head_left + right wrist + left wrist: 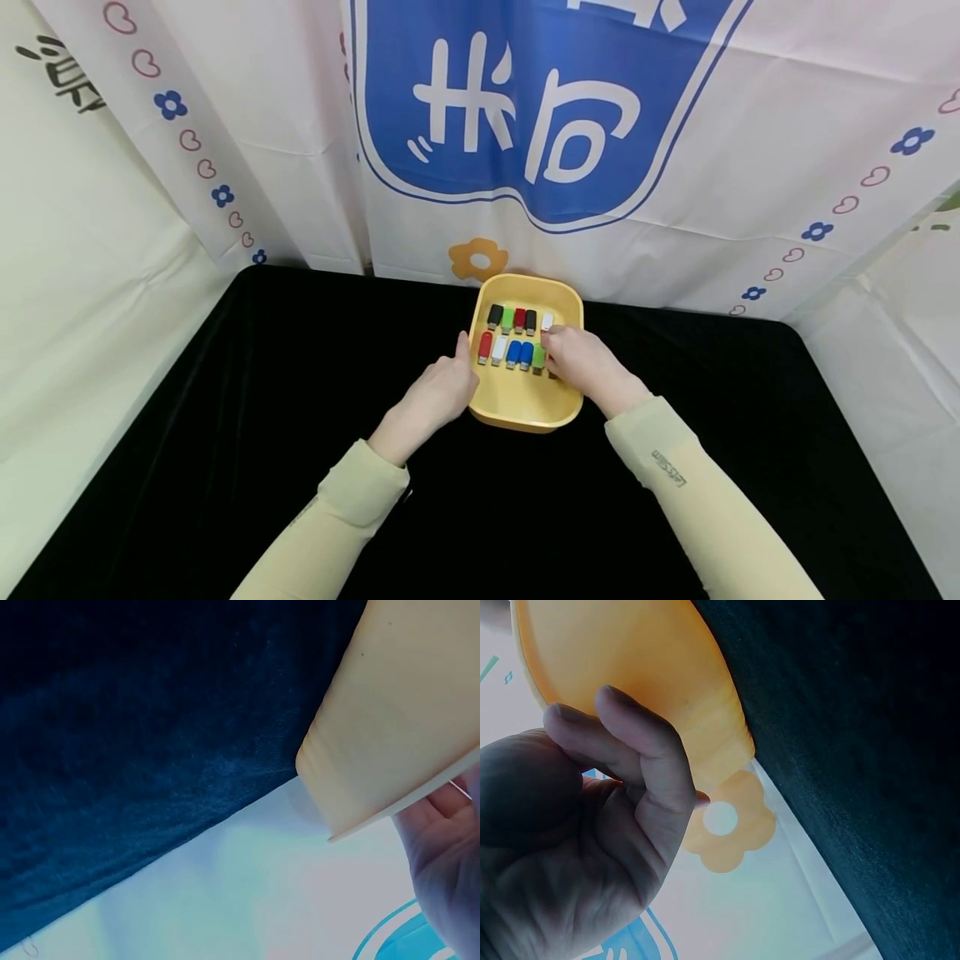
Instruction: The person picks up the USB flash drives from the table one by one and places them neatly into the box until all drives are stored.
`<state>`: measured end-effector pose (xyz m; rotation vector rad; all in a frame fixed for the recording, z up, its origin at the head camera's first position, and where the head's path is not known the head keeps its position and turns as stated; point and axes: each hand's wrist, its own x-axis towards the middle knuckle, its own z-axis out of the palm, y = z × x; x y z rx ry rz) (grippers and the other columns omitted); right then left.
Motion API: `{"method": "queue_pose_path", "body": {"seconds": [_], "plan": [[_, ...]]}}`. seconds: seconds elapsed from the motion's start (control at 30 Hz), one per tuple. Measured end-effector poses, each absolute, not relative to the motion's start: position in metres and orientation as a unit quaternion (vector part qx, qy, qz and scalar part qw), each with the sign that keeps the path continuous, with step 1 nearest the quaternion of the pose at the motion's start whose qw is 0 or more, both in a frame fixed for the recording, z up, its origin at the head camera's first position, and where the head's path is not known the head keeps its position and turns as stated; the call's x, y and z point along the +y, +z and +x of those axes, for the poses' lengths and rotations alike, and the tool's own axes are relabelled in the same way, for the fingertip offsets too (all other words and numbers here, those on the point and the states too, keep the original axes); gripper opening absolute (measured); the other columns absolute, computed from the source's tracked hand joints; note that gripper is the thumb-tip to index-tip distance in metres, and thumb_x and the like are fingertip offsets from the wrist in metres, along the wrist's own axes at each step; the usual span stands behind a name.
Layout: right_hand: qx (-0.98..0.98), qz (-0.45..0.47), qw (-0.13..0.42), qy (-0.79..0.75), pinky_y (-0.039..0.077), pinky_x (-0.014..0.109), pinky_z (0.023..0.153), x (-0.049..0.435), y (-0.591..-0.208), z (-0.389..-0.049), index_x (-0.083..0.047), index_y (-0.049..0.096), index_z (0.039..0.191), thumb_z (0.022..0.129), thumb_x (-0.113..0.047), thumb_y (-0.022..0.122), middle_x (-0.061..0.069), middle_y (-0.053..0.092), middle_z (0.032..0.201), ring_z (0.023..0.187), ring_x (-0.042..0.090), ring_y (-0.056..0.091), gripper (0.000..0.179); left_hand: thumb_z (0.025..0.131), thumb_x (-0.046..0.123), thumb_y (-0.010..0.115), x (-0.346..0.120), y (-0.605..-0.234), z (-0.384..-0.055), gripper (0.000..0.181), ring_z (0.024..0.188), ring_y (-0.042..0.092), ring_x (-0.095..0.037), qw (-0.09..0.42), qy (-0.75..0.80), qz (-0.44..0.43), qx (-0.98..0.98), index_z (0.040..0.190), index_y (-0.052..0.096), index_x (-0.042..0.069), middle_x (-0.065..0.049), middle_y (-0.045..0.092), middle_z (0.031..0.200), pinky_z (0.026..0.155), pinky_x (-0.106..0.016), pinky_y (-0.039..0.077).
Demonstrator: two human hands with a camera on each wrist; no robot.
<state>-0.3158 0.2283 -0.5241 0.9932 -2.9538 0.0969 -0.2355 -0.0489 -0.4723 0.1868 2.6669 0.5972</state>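
A yellow plastic tray holds two rows of USB flash drives. My left hand grips its left rim, index finger extended along the outside. In the left wrist view, the other fingers curl against the tray's outer wall. My right hand reaches over the right rim and pinches the lower end of a white USB flash drive in the upper row. Its palm hides part of a reddish drive ending the lower row. In the right wrist view, the tray wall hides most of my right hand.
Beside the white drive in the upper row lies a black drive. The lower row includes a red drive and a green one. A black cloth covers the table. The tray's far end stands against a printed curtain.
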Motion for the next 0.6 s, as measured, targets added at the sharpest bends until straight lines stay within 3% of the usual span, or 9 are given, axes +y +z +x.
{"method": "queue_pose_path", "body": {"seconds": [0.03, 0.17, 0.27, 0.6], "plan": [[-0.945, 0.322, 0.023, 0.051, 0.060, 0.039, 0.073, 0.232, -0.524, -0.314, -0.015, 0.079, 0.100, 0.108, -0.014, 0.075, 0.003, 0.076, 0.096, 0.078, 0.019, 0.065, 0.009, 0.124, 0.021, 0.054, -0.049, -0.473, -0.236, 0.085, 0.049, 0.054, -0.013, 0.200, 0.212, 0.066, 0.954, 0.186, 0.003, -0.005, -0.004, 0.065, 0.070, 0.044, -0.023, 0.041], [-0.948, 0.301, 0.042, 0.097, 0.066, 0.044, 0.083, 0.216, -0.467, -0.270, -0.008, 0.084, 0.106, 0.111, -0.015, 0.078, 0.009, 0.082, 0.104, 0.090, 0.026, 0.074, 0.010, 0.124, 0.022, 0.054, -0.050, -0.475, -0.237, 0.085, 0.049, 0.054, -0.012, 0.199, 0.207, 0.066, 0.956, 0.187, 0.002, -0.004, -0.003, 0.066, 0.071, 0.044, -0.023, 0.041], [-0.955, 0.266, 0.048, 0.124, 0.069, 0.049, 0.091, 0.199, -0.420, -0.231, -0.001, 0.085, 0.107, 0.108, -0.009, 0.085, 0.016, 0.084, 0.111, 0.099, 0.031, 0.077, 0.008, 0.124, 0.022, 0.054, -0.051, -0.476, -0.237, 0.086, 0.049, 0.054, -0.012, 0.197, 0.209, 0.067, 0.956, 0.187, 0.001, -0.003, -0.003, 0.066, 0.071, 0.044, -0.023, 0.041], [-0.963, 0.194, 0.105, 0.156, 0.070, 0.053, 0.102, 0.205, -0.402, -0.188, 0.004, 0.085, 0.117, 0.105, -0.010, 0.090, 0.022, 0.085, 0.122, 0.116, 0.040, 0.079, 0.020, 0.124, 0.022, 0.054, -0.050, -0.472, -0.236, 0.085, 0.050, 0.053, -0.012, 0.200, 0.210, 0.067, 0.955, 0.187, 0.003, -0.003, -0.003, 0.065, 0.070, 0.044, -0.023, 0.041]]}}
